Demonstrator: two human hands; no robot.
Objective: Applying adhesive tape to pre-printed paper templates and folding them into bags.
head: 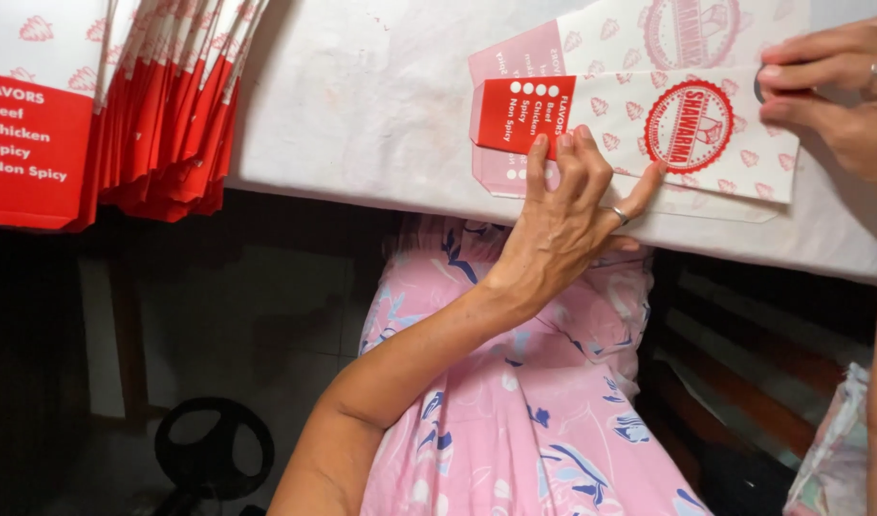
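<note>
The left hand (563, 215) presses spread fingertips onto a folded red-and-white paper bag (649, 124) at the desk (362, 105) edge. The right hand (840, 96) pinches the bag's far end between thumb and fingers. A stack of matching bags (123, 105) lies well apart, left.

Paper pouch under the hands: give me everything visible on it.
The flat white paper pouch with a red panel at one end and a round red emblem lies on the white table cover near its front edge, atop a similar pouch. It carries a pale red motif pattern. The left hand presses fingertips on its red end; the right hand pinches its opposite end.
</note>
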